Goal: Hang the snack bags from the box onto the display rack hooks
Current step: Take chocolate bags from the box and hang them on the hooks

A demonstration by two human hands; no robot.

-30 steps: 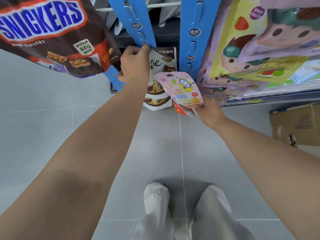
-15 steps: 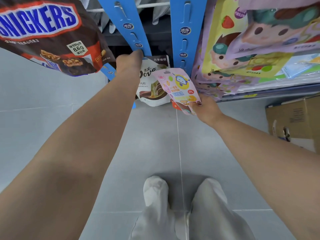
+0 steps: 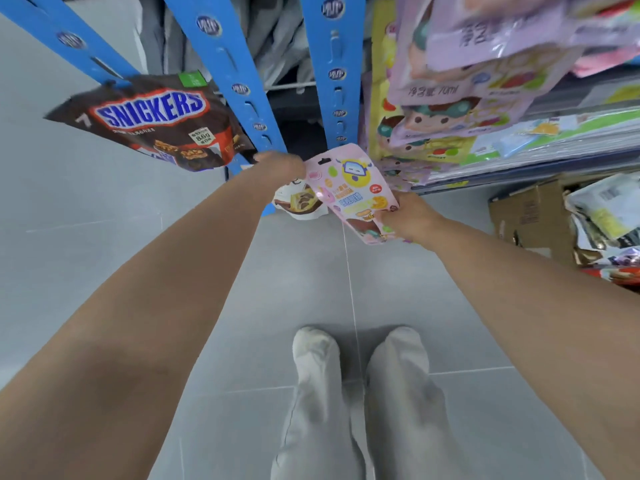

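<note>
2 hands raised, right hand [image 3: 412,220] pinching pink snack bag [image 3: 349,188], left hand [image 3: 282,166] blurred, grip unreadable, chocolate bag [image 3: 299,204] half hidden.

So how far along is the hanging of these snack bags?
Partway. Done: a Snickers bag and a stack of pastel bags hang on the blue rack. In hand: the right hand grips a pink bag, not yet hooked; the left hand, blurred, is at the rack beside it. Left: more bags lie in the cardboard box.
</note>
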